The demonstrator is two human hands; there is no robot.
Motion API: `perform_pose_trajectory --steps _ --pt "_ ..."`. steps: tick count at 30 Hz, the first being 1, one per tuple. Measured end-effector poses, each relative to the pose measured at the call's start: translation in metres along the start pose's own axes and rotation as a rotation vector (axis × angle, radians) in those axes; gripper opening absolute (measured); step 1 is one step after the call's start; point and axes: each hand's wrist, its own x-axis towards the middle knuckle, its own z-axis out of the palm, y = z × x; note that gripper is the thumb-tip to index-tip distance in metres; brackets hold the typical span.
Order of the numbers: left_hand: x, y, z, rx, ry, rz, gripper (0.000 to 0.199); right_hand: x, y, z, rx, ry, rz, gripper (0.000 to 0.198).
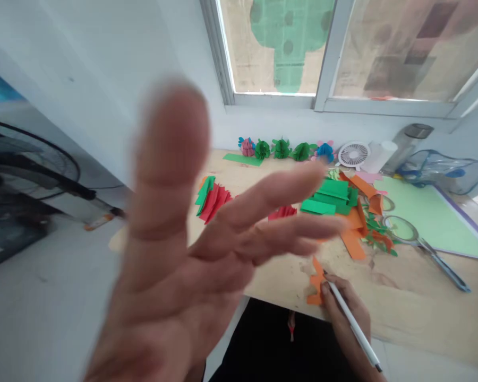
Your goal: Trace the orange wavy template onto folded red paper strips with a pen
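Observation:
My left hand (191, 265) is raised close to the camera, fingers spread and slightly blurred, holding nothing. It hides part of the table behind it. Near the table's front edge, my right hand (348, 305) grips a white pen (352, 321) with a dark tip. The pen tip is beside a cut orange paper piece (315, 284) with a notched outline, and the right fingers rest at its edge. Folded red paper (215, 202) and green paper (205, 193) stand behind my left hand. A stack of green paper strips (330, 196) lies farther right.
Several paper flowers (281, 149) line the wall beside a small white fan (354, 155). Orange strips (354, 246), tape rolls (400, 228) and scissors (442, 262) lie to the right, near a light green sheet (450, 223). A metal bottle (409, 143) stands behind.

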Motion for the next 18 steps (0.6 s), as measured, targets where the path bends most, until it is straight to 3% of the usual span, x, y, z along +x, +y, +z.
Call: perform_pose_trajectory --steps 3,5,7,11,14,18 --pt "0.065 -0.028 0.044 0.205 -0.120 -0.149 0.030 0.001 -0.009 -0.002 0.061 -0.007 0.119 0.034" --pt "0.089 -0.057 0.064 0.434 -0.175 -0.222 0.019 0.002 -0.015 -0.002 0.105 -0.005 0.180 0.036" --pt "0.095 -0.090 0.074 0.769 -0.296 -0.378 0.017 0.002 -0.020 -0.002 0.139 0.012 0.215 0.038" --pt "0.092 -0.142 0.081 0.917 -0.371 -0.477 0.019 0.005 -0.024 -0.003 0.137 0.059 0.263 0.041" --pt "0.096 -0.158 0.089 0.995 -0.408 -0.530 0.022 0.009 -0.022 -0.004 0.121 0.026 0.276 0.045" --pt "0.107 -0.161 0.098 1.040 -0.450 -0.566 0.021 0.010 -0.021 -0.003 0.117 0.000 0.282 0.045"
